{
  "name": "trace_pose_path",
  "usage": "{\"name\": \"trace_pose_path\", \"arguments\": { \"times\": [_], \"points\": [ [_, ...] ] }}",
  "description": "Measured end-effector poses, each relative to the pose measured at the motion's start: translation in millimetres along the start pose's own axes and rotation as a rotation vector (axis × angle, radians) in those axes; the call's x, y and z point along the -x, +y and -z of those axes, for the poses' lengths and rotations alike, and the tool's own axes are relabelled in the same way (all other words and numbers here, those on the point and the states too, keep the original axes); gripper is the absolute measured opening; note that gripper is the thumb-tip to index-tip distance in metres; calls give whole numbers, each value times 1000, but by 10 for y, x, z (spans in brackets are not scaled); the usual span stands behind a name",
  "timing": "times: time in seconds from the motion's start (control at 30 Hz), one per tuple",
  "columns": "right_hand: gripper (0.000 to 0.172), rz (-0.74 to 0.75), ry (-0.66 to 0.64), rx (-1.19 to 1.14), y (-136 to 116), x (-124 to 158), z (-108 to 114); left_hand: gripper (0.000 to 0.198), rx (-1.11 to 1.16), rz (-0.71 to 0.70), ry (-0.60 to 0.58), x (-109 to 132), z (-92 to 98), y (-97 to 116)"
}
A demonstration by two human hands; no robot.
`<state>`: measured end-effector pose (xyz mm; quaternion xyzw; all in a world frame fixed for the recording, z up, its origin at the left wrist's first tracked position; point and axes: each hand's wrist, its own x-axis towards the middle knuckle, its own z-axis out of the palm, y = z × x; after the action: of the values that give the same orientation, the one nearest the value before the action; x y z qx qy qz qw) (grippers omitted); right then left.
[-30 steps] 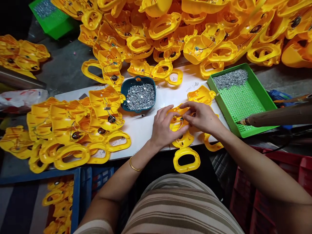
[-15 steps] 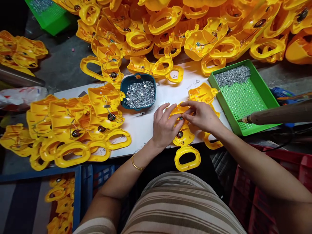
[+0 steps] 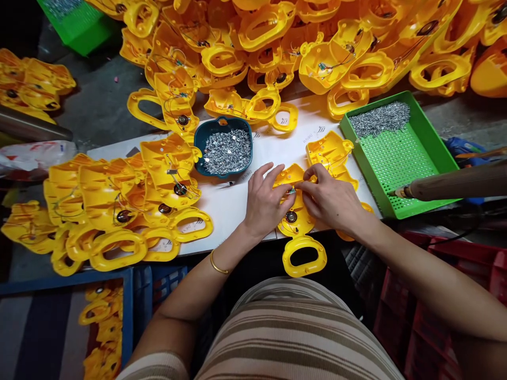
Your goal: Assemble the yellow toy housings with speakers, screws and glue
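Note:
A yellow plastic shell half [image 3: 304,216] with a ring handle lies in front of me, its hollow side up and a round dark speaker inside. Over its middle, my left hand [image 3: 266,203] has thumb and a finger closed on a small green circuit board [image 3: 292,191]; the other fingers are raised. My right hand [image 3: 332,199] reaches in from the right, fingertips pinched beside the board. What they hold, if anything, is too small to make out. Another yellow shell half [image 3: 328,150] lies partly behind the right hand.
A dark teal bowl [image 3: 200,142] of small screws stands left of centre on the white board [image 3: 222,211]. At right is a green basket [image 3: 412,163] with metal pins, a tool tip [image 3: 402,192] over it. Yellow shells [image 3: 114,195] pile up left and at the back.
My right hand has shifted slightly right and down, its fingers more bent. My left hand stays at the circuit board, which shows more clearly. The view has moved a little.

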<state>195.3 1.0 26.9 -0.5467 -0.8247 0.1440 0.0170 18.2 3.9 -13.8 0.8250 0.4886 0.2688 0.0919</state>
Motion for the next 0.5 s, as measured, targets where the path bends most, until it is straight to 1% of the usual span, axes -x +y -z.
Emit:
{"name": "trace_pose_path", "arguments": {
  "times": [0.17,0.3,0.43,0.5],
  "points": [
    [36,-14,-35,40,-53,-22,23,12,-13,1,-37,-24,-20,-12],
    [36,-12,-34,29,-81,-26,39,13,-18,-5,-61,-41,-39,-30],
    [34,-8,-44,-22,-53,-32,-3,14,-35,-7,-93,-66,-29,-34],
    [32,-10,-3,-90,-28,-32,-42,14,-54,-6,-121,-82,-9,-30]
  ]
}}
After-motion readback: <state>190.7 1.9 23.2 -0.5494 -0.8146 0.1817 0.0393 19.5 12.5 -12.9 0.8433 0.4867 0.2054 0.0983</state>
